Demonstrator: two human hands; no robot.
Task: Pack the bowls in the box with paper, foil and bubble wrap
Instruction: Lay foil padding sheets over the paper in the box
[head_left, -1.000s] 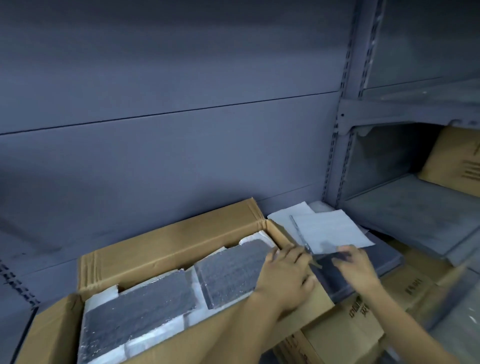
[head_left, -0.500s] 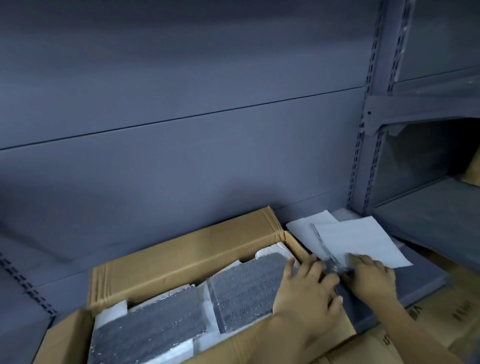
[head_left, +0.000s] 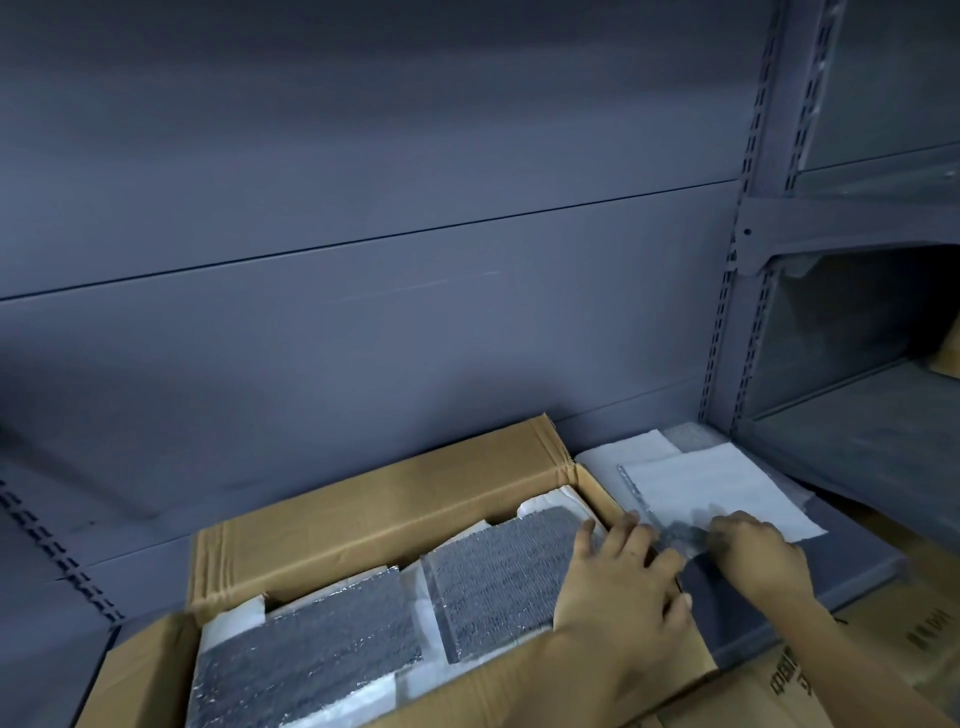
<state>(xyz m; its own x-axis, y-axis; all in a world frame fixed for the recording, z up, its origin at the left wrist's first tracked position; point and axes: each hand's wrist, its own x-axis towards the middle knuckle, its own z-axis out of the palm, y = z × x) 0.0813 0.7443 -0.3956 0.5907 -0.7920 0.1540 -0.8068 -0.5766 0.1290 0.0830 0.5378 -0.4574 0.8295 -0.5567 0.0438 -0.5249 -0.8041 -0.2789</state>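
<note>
Two foil pads (head_left: 311, 649) lie side by side in your one open box (head_left: 374, 499), over white paper (head_left: 540, 501). Just right of it, two white sheets (head_left: 717, 483) overlap on the shelf (head_left: 852, 556). Your left hand (head_left: 618, 582) lies straight-fingered across the box wall. Your right hand (head_left: 758, 556) bends onto the sheets' near corner, its grip too blurred to tell.

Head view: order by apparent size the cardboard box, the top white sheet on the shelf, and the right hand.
1. cardboard box
2. top white sheet
3. right hand, at that sheet's near edge
</note>
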